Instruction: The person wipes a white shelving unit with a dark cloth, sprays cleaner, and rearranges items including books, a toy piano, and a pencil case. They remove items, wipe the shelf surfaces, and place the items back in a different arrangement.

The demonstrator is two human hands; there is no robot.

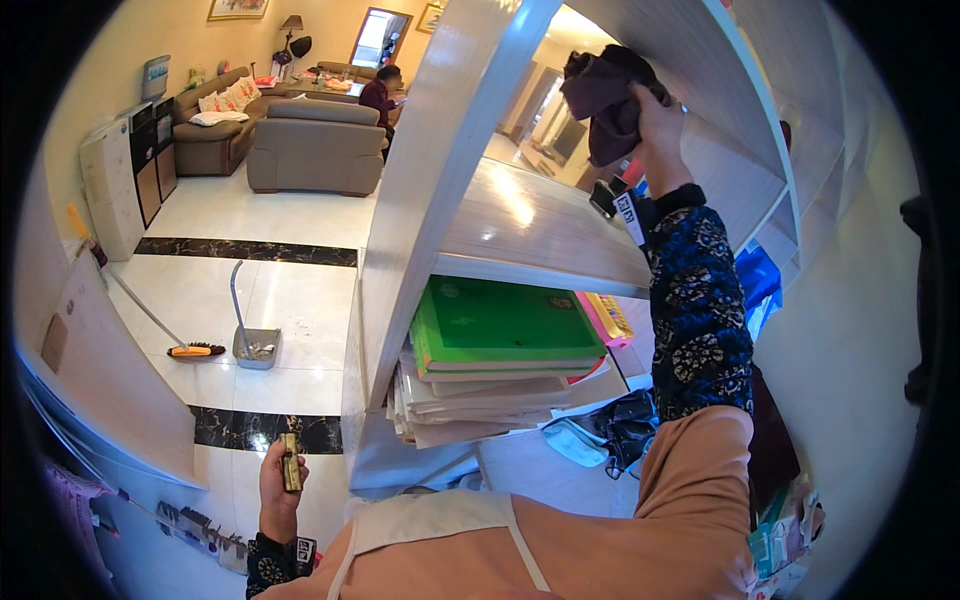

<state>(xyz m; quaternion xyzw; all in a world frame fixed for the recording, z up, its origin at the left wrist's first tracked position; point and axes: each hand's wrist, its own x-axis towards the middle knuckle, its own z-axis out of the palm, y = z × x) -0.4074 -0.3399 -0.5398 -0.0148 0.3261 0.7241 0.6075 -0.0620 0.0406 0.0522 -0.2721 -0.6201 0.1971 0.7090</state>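
My right hand (661,124) grips a bunched dark brown cloth (604,97), raised within the upper compartment of a pale wood-grain shelf unit (495,202). The cloth hangs above the shelf board, and its far side is hidden. Next to my right wrist, a small dark object (602,197) rests on that board, partly covered by the sleeve. Lower left, my left hand (276,480) holds a small brass-coloured piece (291,461), shaped like a lock cylinder, upright over the floor. Below the board lies a thick green book (510,319) on a stack of papers (480,405).
A pink and yellow box (607,319) sits behind the green book. Beyond the shelf's upright, a broom (196,350) and a grey dustpan (257,350) stand on the tiles. Farther off, a person (379,97) sits near a brown sofa (315,146). A black bag (626,424) lies below the shelf.
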